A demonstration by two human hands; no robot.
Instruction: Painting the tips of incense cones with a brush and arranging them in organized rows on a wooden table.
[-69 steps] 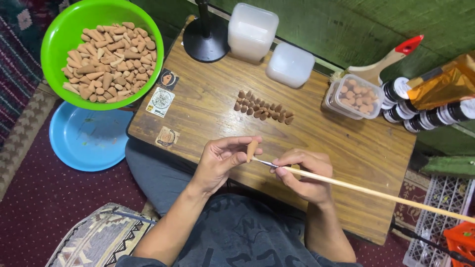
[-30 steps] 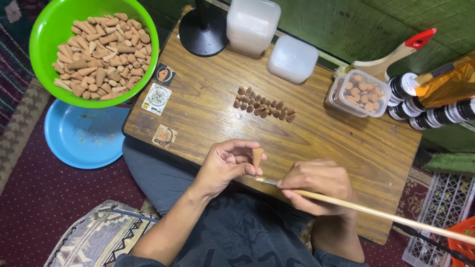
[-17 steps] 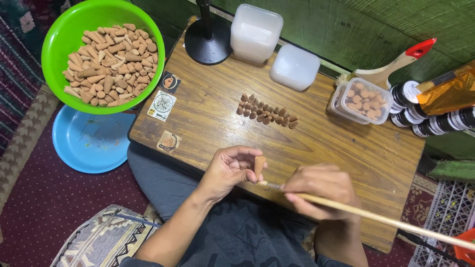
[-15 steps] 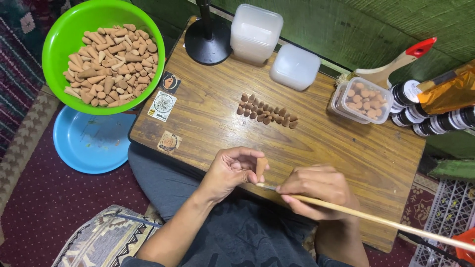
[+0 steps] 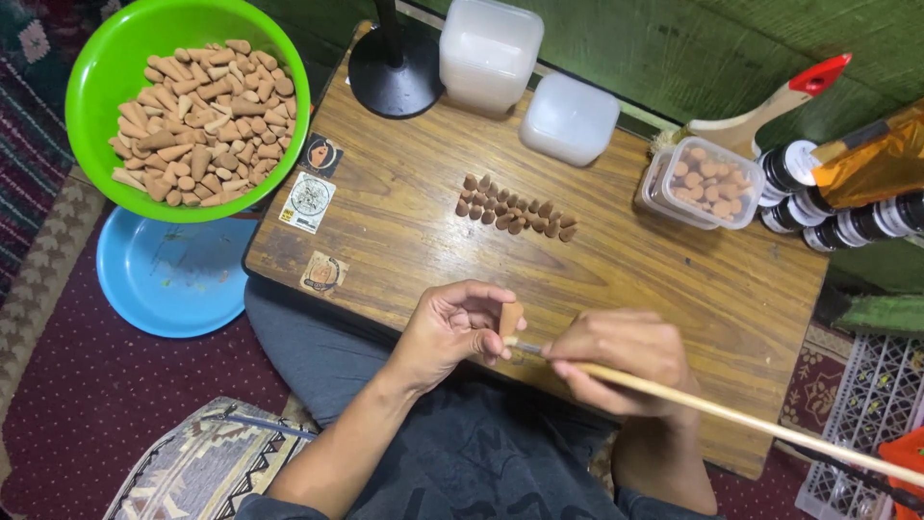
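The small tan cone (image 5: 510, 319) stands pinched upright in my left hand (image 5: 452, 330), at the near edge of the low wooden table (image 5: 404, 226), over my lap. My fingers are clenched around its sides. At three o'clock from it, my right hand (image 5: 621, 361) grasps a long thin wooden stick (image 5: 731, 417) whose metal tip meets the cone's base; the stick runs off toward four o'clock. At twelve o'clock on the tabletop lies a row of finished cones (image 5: 513, 210). Toward two o'clock sits a clear tub of cones (image 5: 710, 182). At ten o'clock a green bowl (image 5: 115, 58) holds a heap of cones, with a blue plate (image 5: 168, 279) just below it.
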